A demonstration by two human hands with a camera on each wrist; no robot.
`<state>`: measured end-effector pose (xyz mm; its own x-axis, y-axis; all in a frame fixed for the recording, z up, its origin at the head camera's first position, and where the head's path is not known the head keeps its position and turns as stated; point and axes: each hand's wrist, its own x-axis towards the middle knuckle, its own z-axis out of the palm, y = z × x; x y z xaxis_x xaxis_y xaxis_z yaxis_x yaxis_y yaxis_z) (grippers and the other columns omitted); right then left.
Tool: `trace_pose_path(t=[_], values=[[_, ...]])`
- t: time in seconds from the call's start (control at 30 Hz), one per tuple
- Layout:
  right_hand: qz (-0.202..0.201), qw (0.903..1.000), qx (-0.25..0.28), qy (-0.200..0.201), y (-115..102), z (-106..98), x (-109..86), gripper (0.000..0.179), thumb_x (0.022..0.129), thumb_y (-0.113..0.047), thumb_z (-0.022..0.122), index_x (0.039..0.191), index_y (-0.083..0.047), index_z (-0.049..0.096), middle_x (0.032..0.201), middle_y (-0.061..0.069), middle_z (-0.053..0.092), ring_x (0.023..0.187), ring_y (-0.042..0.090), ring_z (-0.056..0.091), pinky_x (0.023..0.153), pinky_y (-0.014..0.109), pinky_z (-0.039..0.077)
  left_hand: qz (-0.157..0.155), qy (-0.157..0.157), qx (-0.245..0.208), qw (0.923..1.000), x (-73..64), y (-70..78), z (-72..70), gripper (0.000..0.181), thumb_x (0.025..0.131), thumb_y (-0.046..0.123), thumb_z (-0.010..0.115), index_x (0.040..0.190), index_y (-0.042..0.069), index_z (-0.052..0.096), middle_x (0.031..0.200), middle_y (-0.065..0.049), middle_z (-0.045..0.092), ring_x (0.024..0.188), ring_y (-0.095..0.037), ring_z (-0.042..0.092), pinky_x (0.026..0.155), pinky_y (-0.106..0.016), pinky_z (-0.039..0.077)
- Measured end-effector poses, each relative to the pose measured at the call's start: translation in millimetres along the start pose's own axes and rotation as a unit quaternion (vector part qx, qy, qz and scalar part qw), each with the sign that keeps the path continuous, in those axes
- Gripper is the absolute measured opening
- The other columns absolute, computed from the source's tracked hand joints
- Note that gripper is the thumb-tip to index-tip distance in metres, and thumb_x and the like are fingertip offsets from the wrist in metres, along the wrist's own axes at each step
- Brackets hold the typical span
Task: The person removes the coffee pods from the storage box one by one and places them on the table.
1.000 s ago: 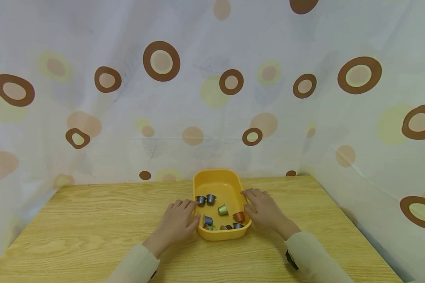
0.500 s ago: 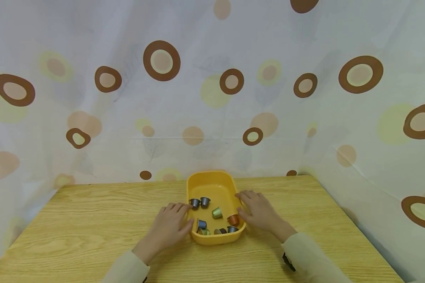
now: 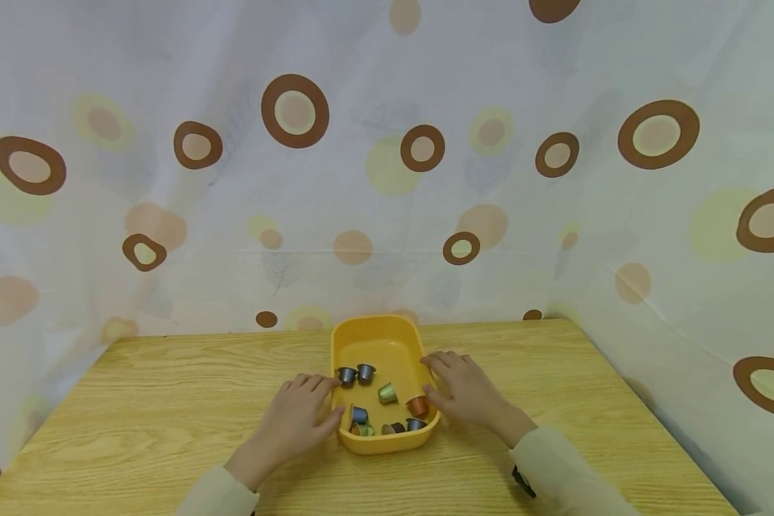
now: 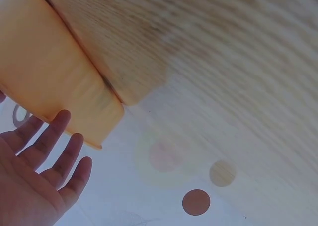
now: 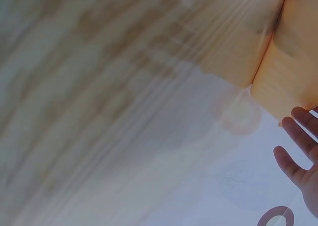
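Note:
A yellow plastic tray (image 3: 375,446) stands on the wooden table with several coffee capsules inside. Among them are two dark grey ones at the left wall, a green capsule (image 3: 388,393) near the middle and an orange capsule (image 3: 417,406) at the right. A blue capsule (image 3: 359,414) and others lie along the near end. My left hand (image 3: 294,418) lies at the tray's left side, fingertips and thumb at the rim. Opposite, my right hand (image 3: 466,390) has its fingertips at the right rim. In the wrist views the fingers of both hands look extended and spread, beside the tray's outer walls.
The wood-grain table (image 3: 187,401) runs back to a white curtain (image 3: 361,208) printed with brown, peach and yellow circles. The same curtain closes off the right side. The tray's far end is close to the back curtain.
The tray has slid left and slightly toward me, with the capsules in it. Both hands have moved along with it, keeping their places at its sides.

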<state>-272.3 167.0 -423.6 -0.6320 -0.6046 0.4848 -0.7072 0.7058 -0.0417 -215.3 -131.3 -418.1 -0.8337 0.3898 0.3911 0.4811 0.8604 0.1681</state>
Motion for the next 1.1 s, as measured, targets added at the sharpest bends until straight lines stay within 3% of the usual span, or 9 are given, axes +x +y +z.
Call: trace_pose_path(t=[0.7,1.1], values=[[-0.015,0.9993,-0.001,-0.033,-21,0,-0.5,0.046,0.089,-0.04,0.052,0.122,-0.01,0.056,0.119,0.004,0.058,0.108,0.02,0.053,0.088,0.041,0.044,0.027,0.028,0.031,0.9987,-22.9,-11.6,-13.1,0.034,0.083,0.038,0.06,0.109,0.016,0.063,0.101,0.006,0.064,0.097,-0.016,0.055,0.082,-0.037,0.047],[-0.018,0.9988,-0.004,-0.046,-32,0,-1.1,0.047,0.09,-0.043,0.049,0.124,-0.011,0.055,0.12,0.001,0.057,0.108,0.017,0.053,0.089,0.039,0.044,0.026,0.019,0.03,0.999,-32.3,-14.1,-21.3,0.033,0.082,0.038,0.062,0.107,0.017,0.064,0.103,0.006,0.064,0.098,-0.015,0.055,0.08,-0.037,0.047]])
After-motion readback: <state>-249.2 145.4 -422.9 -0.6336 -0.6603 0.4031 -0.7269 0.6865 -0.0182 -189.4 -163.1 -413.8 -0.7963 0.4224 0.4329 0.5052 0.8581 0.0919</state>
